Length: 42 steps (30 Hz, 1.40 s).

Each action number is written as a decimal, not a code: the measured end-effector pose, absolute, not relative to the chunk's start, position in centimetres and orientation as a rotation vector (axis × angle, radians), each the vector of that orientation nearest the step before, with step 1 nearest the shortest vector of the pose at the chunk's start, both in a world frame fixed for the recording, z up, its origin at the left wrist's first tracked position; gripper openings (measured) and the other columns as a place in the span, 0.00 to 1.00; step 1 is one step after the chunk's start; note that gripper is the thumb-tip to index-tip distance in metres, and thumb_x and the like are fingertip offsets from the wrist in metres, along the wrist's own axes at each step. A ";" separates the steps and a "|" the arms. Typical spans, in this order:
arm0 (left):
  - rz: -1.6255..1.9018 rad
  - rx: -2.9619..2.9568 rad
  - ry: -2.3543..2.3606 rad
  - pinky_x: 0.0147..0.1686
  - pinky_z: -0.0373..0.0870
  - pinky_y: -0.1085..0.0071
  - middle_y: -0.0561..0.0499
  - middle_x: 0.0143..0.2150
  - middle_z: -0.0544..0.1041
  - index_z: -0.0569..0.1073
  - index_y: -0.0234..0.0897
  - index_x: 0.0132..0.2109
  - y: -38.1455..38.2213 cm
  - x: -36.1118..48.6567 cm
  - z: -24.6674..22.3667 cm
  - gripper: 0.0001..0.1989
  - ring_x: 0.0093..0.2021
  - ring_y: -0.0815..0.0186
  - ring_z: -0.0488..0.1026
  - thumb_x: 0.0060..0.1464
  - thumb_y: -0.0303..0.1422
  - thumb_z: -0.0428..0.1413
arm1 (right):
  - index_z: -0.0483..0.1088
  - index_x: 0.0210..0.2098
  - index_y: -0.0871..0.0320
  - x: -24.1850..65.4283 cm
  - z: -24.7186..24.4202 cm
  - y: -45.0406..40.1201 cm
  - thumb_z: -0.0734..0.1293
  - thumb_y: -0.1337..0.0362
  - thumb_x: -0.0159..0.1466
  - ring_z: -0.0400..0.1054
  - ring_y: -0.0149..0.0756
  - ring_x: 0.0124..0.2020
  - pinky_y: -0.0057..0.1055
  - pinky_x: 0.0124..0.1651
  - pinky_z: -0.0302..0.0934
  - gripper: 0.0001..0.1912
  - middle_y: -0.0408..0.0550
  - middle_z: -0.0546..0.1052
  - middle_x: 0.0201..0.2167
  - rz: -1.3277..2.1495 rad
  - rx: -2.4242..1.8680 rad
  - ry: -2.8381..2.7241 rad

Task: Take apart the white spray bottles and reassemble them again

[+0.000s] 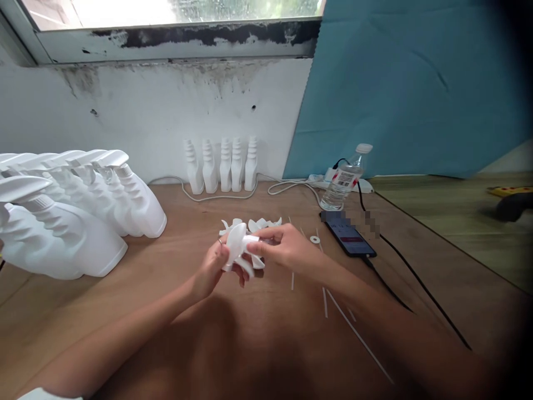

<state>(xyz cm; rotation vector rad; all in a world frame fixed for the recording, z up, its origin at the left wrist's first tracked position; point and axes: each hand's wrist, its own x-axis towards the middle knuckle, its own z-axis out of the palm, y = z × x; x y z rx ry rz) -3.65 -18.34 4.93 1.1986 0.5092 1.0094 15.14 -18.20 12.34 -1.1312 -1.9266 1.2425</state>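
One brown tabletop (187, 216) lies beneath the white trigger-sprayer head (235, 240), held aloft near similar white parts (266, 223). The left hand (210, 268) is closed on its rounded shroud; the right hand (291, 247) pinches its short collar (250, 241). Sound handling calls for a steady shroud, light fingertip pressure and square alignment.

Worn on the person's head, the single camera is looking forward and down across the table (166, 355), facing the white wall (154, 111) and catching the window's lower part (216, 11) along the top. It is viewing from within arm's reach, so the left hand (211, 264) and right hand (285, 244) are appearing near the centre, while dark shading is covering the right-hand corners.
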 end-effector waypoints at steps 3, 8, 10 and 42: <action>1.038 1.215 0.612 0.23 0.70 0.71 0.46 0.30 0.75 0.69 0.34 0.47 -18.6 -3.5 4.3 0.19 0.24 0.64 0.72 0.55 0.43 0.58 | 0.77 0.29 0.59 14.8 11.2 -18.3 0.67 0.51 0.58 0.63 0.32 0.28 0.27 0.29 0.53 0.16 0.45 0.73 0.24 1.190 -1.212 -1.969; 1.011 1.191 0.609 0.29 0.72 0.66 0.44 0.32 0.77 0.68 0.33 0.45 -17.7 -3.9 2.8 0.15 0.28 0.61 0.75 0.55 0.39 0.58 | 0.77 0.36 0.57 16.9 10.2 -17.2 0.67 0.48 0.57 0.63 0.31 0.27 0.27 0.27 0.53 0.18 0.44 0.73 0.26 1.096 -1.348 -1.904; 0.994 1.131 0.588 0.32 0.73 0.64 0.43 0.34 0.77 0.68 0.33 0.44 -17.1 -4.4 2.1 0.15 0.31 0.59 0.76 0.55 0.39 0.58 | 0.75 0.38 0.57 18.8 9.7 -16.2 0.67 0.45 0.56 0.58 0.28 0.20 0.26 0.22 0.49 0.23 0.42 0.68 0.20 1.086 -1.458 -1.708; 0.945 0.897 0.559 0.18 0.59 0.76 0.51 0.25 0.70 0.66 0.35 0.37 -16.1 -4.8 1.3 0.16 0.21 0.70 0.64 0.53 0.43 0.58 | 0.62 0.33 0.55 29.9 3.0 -11.0 0.64 0.69 0.52 0.65 0.34 0.25 0.29 0.32 0.56 0.10 0.42 0.71 0.25 0.372 -1.594 -2.181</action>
